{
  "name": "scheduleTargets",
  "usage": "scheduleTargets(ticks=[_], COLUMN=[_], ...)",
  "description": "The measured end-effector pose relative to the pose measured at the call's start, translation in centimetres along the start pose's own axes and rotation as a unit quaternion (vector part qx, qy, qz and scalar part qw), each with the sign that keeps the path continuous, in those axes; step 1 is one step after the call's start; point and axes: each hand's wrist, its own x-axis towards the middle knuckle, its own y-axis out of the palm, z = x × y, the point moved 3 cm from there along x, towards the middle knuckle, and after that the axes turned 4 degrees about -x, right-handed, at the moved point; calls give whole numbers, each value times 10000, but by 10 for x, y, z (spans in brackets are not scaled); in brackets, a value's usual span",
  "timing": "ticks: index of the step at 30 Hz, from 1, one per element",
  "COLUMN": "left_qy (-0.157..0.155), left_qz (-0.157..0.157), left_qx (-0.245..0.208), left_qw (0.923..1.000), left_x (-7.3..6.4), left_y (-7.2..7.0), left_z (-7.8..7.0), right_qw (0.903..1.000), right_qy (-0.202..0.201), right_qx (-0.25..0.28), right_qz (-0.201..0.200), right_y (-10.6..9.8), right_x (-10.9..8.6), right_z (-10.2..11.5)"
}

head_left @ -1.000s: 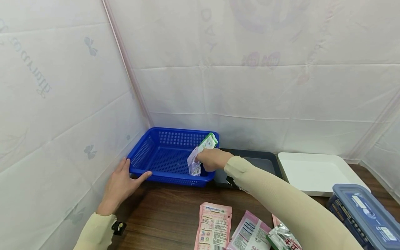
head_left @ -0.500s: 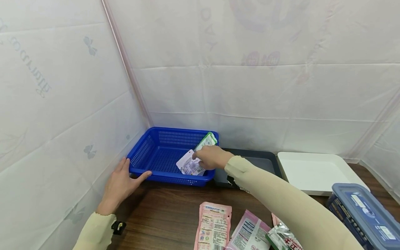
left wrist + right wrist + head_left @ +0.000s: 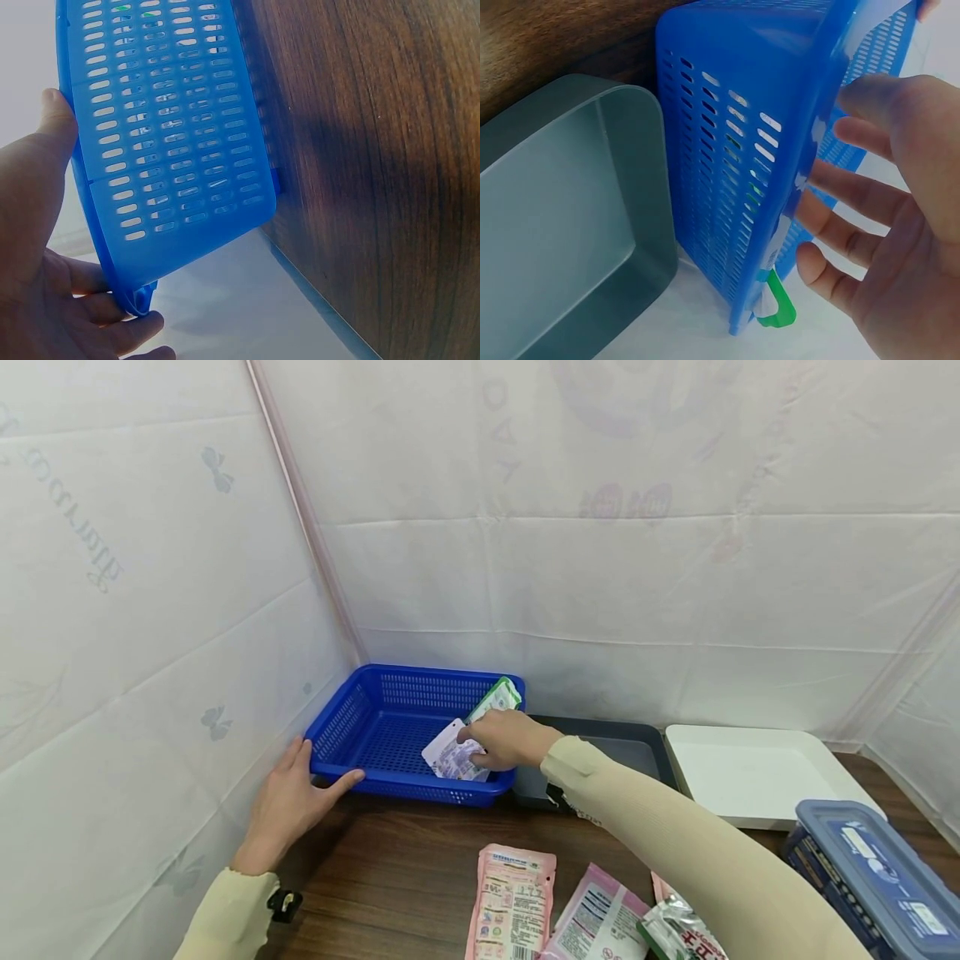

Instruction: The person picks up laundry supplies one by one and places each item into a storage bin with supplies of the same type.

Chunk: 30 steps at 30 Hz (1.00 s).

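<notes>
A blue plastic basket [image 3: 405,787] with slotted walls stands at the back left of the table. My left hand [image 3: 285,810] holds its front-left corner, thumb along the near rim and fingers at the left side. Inside the basket's right end, a purple-and-white packet [image 3: 452,755] lies flat. Above it is my right hand [image 3: 513,737], reaching over the right rim; its fingers [image 3: 855,191] look loose in the right wrist view, with nothing pinched between them. A green-and-white packet [image 3: 498,697] leans at the basket's back-right corner, partly behind that hand.
Right of the basket stand a dark grey tray [image 3: 626,747] and a white tray [image 3: 753,768]. A blue-lidded box [image 3: 877,868] is at the right. In front lie a pink pouch [image 3: 513,902], a pink-and-white pouch [image 3: 600,914] and a silver-green packet [image 3: 678,931].
The purple packet, upright in my right hand a second ago, now lies flatter in the basket, let go by the fingers. My left hand has stayed on the corner.
</notes>
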Motion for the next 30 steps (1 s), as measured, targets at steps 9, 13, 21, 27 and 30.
scheduleTargets(ticks=[9,13,21,27,30], left_qy=[-44,-30,43,38,38], left_qz=[32,14,-68,-77,-72], left_qx=[-22,-10,-37,-32,-28], left_qw=[10000,10000,10000,10000,10000], left_x=[0,-1,-2,-2,-3], left_y=[0,1,1,1,1], left_z=[0,0,0,0,0], right_qw=[9990,9989,9987,9985,9983], right_qy=[-365,-328,-254,-299,-295], right_qx=[-60,-94,-193,-113,-145], right_qz=[-269,-314,-390,-452,-486], right_y=[-2,-2,3,4,5], right_x=[-3,-6,-8,-13,-16], right_z=[3,5,3,1,0])
